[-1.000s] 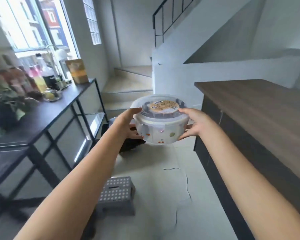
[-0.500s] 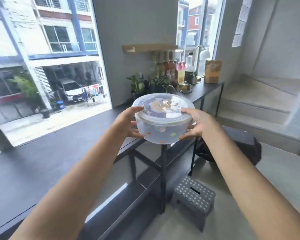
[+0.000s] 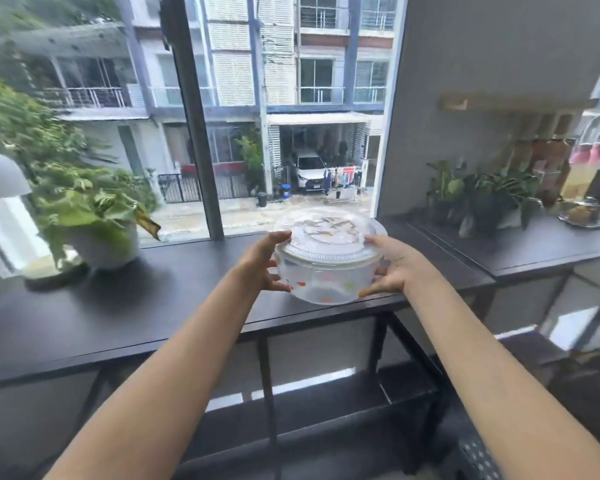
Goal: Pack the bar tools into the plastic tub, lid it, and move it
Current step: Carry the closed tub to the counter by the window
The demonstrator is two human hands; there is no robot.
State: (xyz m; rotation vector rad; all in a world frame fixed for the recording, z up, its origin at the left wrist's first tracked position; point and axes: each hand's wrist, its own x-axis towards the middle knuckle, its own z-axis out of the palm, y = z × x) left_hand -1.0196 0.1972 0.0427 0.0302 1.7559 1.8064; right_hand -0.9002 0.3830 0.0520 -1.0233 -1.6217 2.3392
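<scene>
Over the black window counter [image 3: 125,317], near its front edge, both hands — left hand [image 3: 261,268], right hand [image 3: 395,271] — clasp the lidded plastic tub [image 3: 326,271] by its sides. I'd lower it flat, nudge it back from the edge — then release.

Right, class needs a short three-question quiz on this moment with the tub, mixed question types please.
1. True or false: the lid is on the plastic tub.
2. What grips the tub? A) left hand only B) right hand only C) both hands
3. Fill in: left of the tub, on the black counter, stands a potted ____.

Key: 1 true; 2 C; 3 plant.
</scene>
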